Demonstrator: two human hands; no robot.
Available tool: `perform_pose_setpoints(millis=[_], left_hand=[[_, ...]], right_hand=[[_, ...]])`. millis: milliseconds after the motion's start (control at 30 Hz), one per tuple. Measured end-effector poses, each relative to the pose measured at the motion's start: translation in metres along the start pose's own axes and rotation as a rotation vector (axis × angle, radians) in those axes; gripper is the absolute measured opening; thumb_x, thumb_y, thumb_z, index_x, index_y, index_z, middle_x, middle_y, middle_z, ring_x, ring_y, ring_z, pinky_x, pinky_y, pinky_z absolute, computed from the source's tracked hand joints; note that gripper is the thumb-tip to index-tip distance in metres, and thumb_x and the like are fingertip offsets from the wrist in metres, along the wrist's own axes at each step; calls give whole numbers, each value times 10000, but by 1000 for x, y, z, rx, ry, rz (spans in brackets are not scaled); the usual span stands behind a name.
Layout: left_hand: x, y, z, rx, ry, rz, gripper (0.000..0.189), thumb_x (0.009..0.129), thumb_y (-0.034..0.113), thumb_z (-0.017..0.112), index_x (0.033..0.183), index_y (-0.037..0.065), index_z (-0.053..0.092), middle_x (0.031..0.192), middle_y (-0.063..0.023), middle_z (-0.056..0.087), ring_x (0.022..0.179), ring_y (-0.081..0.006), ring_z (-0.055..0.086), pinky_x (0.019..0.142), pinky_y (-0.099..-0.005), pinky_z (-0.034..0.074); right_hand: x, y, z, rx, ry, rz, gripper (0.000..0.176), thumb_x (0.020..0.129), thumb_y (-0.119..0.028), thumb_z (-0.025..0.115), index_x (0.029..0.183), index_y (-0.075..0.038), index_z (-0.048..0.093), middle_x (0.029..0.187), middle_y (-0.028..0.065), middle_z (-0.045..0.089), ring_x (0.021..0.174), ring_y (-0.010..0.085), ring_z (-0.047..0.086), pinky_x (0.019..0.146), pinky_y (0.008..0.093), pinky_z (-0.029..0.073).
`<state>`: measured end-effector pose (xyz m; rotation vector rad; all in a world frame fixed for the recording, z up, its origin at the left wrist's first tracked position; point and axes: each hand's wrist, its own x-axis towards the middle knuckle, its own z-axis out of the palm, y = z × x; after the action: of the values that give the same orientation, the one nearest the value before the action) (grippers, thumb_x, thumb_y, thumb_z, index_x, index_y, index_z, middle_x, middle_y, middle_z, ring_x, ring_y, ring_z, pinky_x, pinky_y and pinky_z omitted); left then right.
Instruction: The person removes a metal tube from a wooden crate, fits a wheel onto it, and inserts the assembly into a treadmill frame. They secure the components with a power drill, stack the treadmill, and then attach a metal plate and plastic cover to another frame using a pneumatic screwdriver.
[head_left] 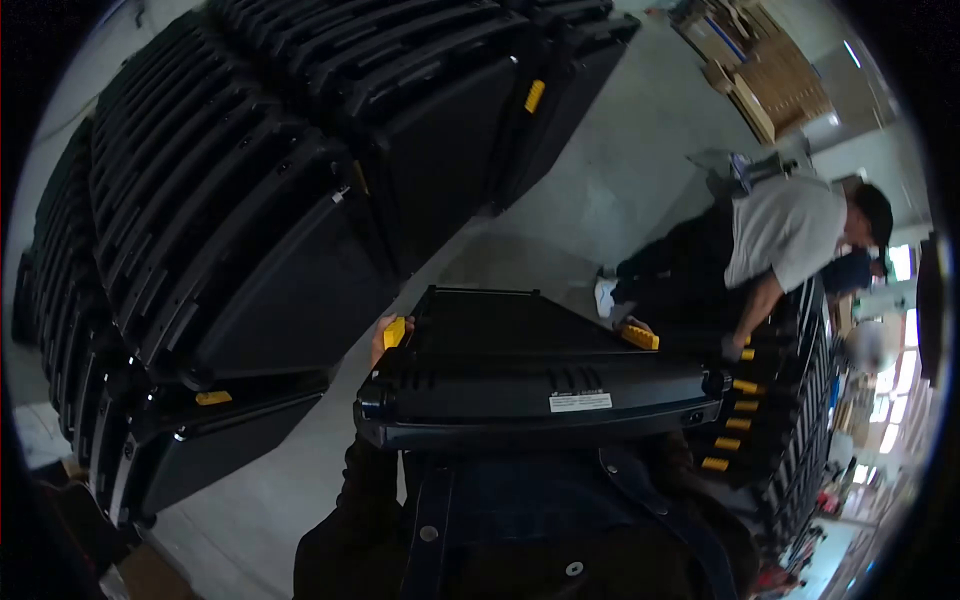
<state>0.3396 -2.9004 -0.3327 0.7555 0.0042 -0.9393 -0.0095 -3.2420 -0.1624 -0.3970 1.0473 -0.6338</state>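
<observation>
A large black machine with a white label (540,390) is held level in front of my body, over my dark apron. My left hand (380,338) grips its left side beside a yellow piece (395,332). At the right side, my right hand (632,325) is closed around the edge by another yellow piece (641,338). Most of each hand is hidden behind the machine and the yellow pieces; only some fingers show.
Tall stacks of similar black machines (270,290) stand at the left and top. A person (790,230) in a grey shirt and black cap reaches to another stack (765,400) at the right. Flattened cardboard (775,85) lies at the upper right on the grey floor (640,130).
</observation>
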Motion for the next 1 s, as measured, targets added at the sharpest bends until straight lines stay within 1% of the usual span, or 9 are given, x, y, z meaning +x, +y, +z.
perform_pose_setpoints(millis=[100, 300, 367, 500, 633, 667, 767, 867, 1000], left_hand=[[21, -18, 12, 111, 52, 231, 355, 955, 215, 660, 1265, 74, 559, 1133, -122, 631, 1158, -231, 592, 1032, -348, 458], [75, -64, 86, 103, 620, 299, 367, 942, 196, 671, 1268, 79, 550, 1183, -140, 615, 1171, -219, 570, 1029, -331, 456], [95, -30, 141, -528, 729, 121, 399, 930, 126, 680, 1295, 92, 524, 1200, -135, 607, 1169, -215, 574, 1023, -321, 464], [149, -41, 167, -152, 1092, 111, 302, 966, 270, 636, 1189, 72, 591, 1133, -122, 632, 1080, -198, 612, 974, -304, 481], [181, -44, 159, -235, 768, 342, 391, 993, 439, 556, 1062, 65, 648, 1033, -95, 674, 1009, -176, 637, 923, -306, 505], [183, -45, 145, -379, 351, 446, 413, 1007, 430, 554, 1267, 110, 523, 1215, -107, 589, 1133, -214, 587, 1042, -352, 441], [222, -63, 79, -542, 47, 638, 427, 1033, 458, 491, 1336, 158, 510, 1231, -74, 611, 1130, -223, 584, 1001, -384, 447], [224, -12, 126, -240, 927, 298, 483, 1009, 486, 520, 1346, 142, 536, 1258, -46, 613, 1154, -209, 583, 948, -391, 479], [196, -13, 166, -170, 1209, 160, 538, 985, 515, 548, 1355, 125, 563, 1285, -19, 614, 1179, -196, 583, 895, -399, 512]], right_hand=[[93, -56, 57, -65, -70, 105, 661, 1014, -554, 395, 1536, -151, 363, 1587, 107, 373, 1445, 310, 355, 1174, 501, 298], [286, -100, 159, -165, -191, 313, 661, 1013, -556, 394, 1539, -157, 361, 1589, 106, 369, 1445, 311, 355, 1173, 504, 299], [345, -109, 193, -204, -221, 376, 661, 1013, -557, 394, 1539, -160, 360, 1590, 106, 368, 1445, 311, 355, 1173, 505, 299], [419, -117, 250, -211, -248, 478, 661, 1012, -558, 393, 1541, -164, 359, 1591, 105, 366, 1445, 312, 354, 1172, 506, 300], [477, -120, 286, -217, -289, 534, 660, 1012, -559, 393, 1543, -168, 358, 1592, 104, 364, 1445, 312, 354, 1172, 508, 300], [490, -117, 296, -225, -300, 549, 660, 1012, -559, 393, 1543, -169, 357, 1593, 104, 364, 1445, 312, 354, 1172, 508, 300], [518, -111, 325, -275, -354, 594, 660, 1011, -560, 393, 1544, -172, 356, 1594, 103, 362, 1445, 313, 354, 1171, 510, 301], [541, -101, 339, -337, -375, 609, 660, 1011, -561, 392, 1545, -175, 355, 1595, 103, 361, 1445, 313, 353, 1171, 511, 301], [480, -107, 380, -555, -160, 479, 722, 978, -609, 436, 1544, -171, 343, 1591, 115, 330, 1448, 349, 326, 1127, 603, 330]])
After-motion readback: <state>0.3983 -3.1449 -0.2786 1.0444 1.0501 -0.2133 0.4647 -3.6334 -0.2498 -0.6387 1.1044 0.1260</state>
